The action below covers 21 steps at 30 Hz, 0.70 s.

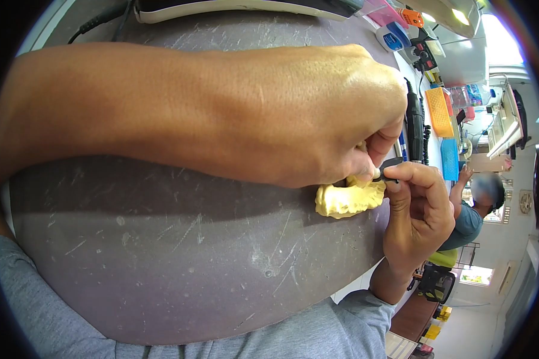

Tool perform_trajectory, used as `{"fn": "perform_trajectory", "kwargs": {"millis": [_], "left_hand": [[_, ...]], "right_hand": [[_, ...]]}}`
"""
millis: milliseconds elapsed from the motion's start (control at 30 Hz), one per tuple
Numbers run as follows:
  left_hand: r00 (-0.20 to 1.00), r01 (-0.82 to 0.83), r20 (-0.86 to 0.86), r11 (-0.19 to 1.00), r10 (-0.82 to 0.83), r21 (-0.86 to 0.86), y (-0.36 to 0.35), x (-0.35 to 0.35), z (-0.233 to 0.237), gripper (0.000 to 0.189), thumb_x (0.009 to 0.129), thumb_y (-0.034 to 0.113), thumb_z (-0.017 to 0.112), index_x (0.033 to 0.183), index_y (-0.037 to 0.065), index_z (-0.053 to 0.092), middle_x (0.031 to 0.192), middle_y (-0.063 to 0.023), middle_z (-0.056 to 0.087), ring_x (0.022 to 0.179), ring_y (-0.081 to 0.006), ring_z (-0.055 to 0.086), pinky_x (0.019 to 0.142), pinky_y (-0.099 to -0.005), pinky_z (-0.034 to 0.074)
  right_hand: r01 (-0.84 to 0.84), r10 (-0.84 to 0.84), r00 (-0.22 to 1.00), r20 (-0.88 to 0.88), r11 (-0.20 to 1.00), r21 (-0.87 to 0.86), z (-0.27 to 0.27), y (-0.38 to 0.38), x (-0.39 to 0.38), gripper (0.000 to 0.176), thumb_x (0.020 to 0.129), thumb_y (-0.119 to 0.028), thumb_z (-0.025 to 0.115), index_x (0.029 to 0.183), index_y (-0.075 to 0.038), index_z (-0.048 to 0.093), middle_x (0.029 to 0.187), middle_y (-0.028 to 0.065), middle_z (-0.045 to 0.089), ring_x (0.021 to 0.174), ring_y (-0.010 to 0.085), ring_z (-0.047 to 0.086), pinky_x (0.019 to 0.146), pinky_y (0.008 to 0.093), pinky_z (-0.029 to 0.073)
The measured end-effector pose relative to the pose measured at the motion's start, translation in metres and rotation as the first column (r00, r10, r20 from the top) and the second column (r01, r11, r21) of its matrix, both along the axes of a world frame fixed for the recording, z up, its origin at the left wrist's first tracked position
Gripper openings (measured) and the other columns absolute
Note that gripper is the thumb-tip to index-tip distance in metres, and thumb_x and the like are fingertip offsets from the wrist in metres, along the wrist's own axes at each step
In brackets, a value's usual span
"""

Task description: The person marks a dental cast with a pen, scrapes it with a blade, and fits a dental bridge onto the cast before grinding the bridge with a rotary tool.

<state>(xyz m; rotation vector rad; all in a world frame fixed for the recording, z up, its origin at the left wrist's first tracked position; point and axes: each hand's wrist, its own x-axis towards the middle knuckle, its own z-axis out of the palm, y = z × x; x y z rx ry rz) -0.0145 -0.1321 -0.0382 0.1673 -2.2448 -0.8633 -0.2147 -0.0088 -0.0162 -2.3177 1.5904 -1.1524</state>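
A yellow dental cast (pixel 350 200), shaped like an arch with tooth forms along its edge, is held over the grey work surface. My left hand (pixel 335 113) reaches across from the left, back upward, its bent fingers and thumb closed on the cast's upper part. From the lower right comes my right hand (pixel 419 209), pinching a small black piece (pixel 391 162) between thumb and index finger against the cast's right end. A tiny whitish bit (pixel 376 173) shows between the fingertips of both hands. My left hand hides part of the cast.
A black handpiece with a coiled cord (pixel 414 122) lies beyond my hands. Orange (pixel 439 112) and blue baskets (pixel 450 158) stand at the right. Another person (pixel 467 224) is further off at the right. A white-edged device (pixel 239 8) sits at the top.
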Motion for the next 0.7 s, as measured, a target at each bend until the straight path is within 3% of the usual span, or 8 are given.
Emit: {"fn": "perform_trajectory", "kwargs": {"millis": [167, 233, 300, 333, 533, 600, 700], "left_hand": [[1.0, 0.017, 0.006, 1.0, -0.017, -0.011, 0.0, 0.0, 0.001, 0.016, 0.078, 0.006, 0.072, 0.085, -0.008, 0.069, 0.077, -0.0246, 0.068, 0.076, -0.0354, 0.07, 0.07, -0.0404, 0.054], [1.0, 0.0, 0.001, 1.0, 0.0, -0.016, 0.0, 0.002, 0.002, 0.015, 0.078, 0.006, 0.072, 0.084, -0.008, 0.069, 0.077, -0.0245, 0.068, 0.076, -0.0355, 0.07, 0.07, -0.0402, 0.054], [0.997, 0.001, 0.078, 0.999, -0.004, 0.044, 0.0, 0.003, 0.004, 0.014, 0.08, 0.011, 0.074, 0.083, -0.001, 0.067, 0.08, -0.0125, 0.066, 0.076, -0.0291, 0.065, 0.069, -0.0372, 0.05], [0.997, 0.003, 0.081, 0.999, -0.007, 0.044, 0.0, 0.003, 0.004, 0.014, 0.08, 0.011, 0.074, 0.083, -0.001, 0.067, 0.08, -0.0125, 0.066, 0.076, -0.0291, 0.065, 0.069, -0.0372, 0.05], [0.999, -0.015, 0.036, 1.0, 0.016, -0.018, 0.001, 0.001, 0.002, 0.013, 0.079, 0.009, 0.074, 0.082, -0.001, 0.069, 0.079, -0.0127, 0.067, 0.074, -0.0285, 0.066, 0.068, -0.0365, 0.05], [1.0, -0.011, 0.001, 1.0, 0.011, -0.025, 0.001, 0.001, 0.004, 0.013, 0.076, 0.004, 0.072, 0.081, -0.008, 0.069, 0.076, -0.0242, 0.068, 0.075, -0.0354, 0.07, 0.069, -0.0397, 0.055], [0.999, 0.023, 0.033, 1.0, -0.024, 0.014, 0.0, 0.002, 0.005, 0.013, 0.077, 0.004, 0.072, 0.082, -0.008, 0.069, 0.077, -0.0247, 0.068, 0.075, -0.035, 0.07, 0.069, -0.0396, 0.054]], "right_hand": [[-0.014, 0.014, 1.0, 0.011, 0.999, 0.034, 0.003, 0.003, -0.002, 0.014, 0.086, 0.006, 0.071, 0.101, 0.005, 0.069, 0.087, 0.01, 0.069, 0.073, 0.0101, 0.066, 0.065, 0.021, 0.055], [0.004, -0.018, 0.992, 0.122, 0.994, 0.108, 0.007, 0.006, 0.003, 0.031, 0.081, 0.005, 0.075, 0.111, 0.005, 0.067, 0.089, 0.01, 0.069, 0.077, 0.0118, 0.068, 0.07, 0.0225, 0.058], [0.0, -0.016, 0.993, 0.12, 0.991, 0.134, 0.008, 0.007, 0.002, 0.038, 0.079, 0.005, 0.077, 0.115, 0.005, 0.066, 0.09, 0.01, 0.069, 0.079, 0.0124, 0.069, 0.072, 0.0234, 0.059], [-0.003, -0.016, 0.993, 0.115, 0.987, 0.161, 0.008, 0.007, 0.001, 0.045, 0.076, 0.005, 0.078, 0.119, 0.005, 0.064, 0.091, 0.01, 0.069, 0.081, 0.013, 0.07, 0.074, 0.0242, 0.06], [-0.011, -0.006, 0.996, 0.093, 0.983, 0.182, 0.012, 0.006, 0.003, 0.04, 0.076, 0.006, 0.078, 0.114, 0.006, 0.066, 0.091, 0.0107, 0.069, 0.081, 0.013, 0.07, 0.072, 0.0245, 0.06], [-0.019, 0.0, 0.994, 0.11, 0.986, 0.169, 0.011, 0.005, 0.004, 0.037, 0.077, 0.006, 0.077, 0.113, 0.006, 0.067, 0.093, 0.0112, 0.069, 0.08, 0.0131, 0.07, 0.071, 0.0243, 0.06], [-0.01, -0.006, 0.993, 0.114, 0.991, 0.133, 0.009, 0.004, 0.004, 0.028, 0.082, 0.006, 0.073, 0.11, 0.007, 0.068, 0.094, 0.012, 0.07, 0.079, 0.0132, 0.07, 0.069, 0.0239, 0.059]]}}
